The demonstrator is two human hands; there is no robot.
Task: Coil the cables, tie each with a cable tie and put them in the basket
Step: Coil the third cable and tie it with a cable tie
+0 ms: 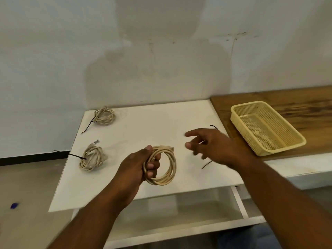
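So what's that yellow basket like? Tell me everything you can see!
The basket is pale yellow and looks like plastic: a shallow rectangle with a smooth rim, and walls and floor full of tiny holes. It stands upright, empty, slanted on the brown wooden top, right of the white table. Only the wood touches it.

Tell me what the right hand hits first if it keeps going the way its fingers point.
Probably the coil that the left hand grips: the right hand has its fingers aimed left at the coil's top. Height is unclear, so it might pass just beyond it over bare table.
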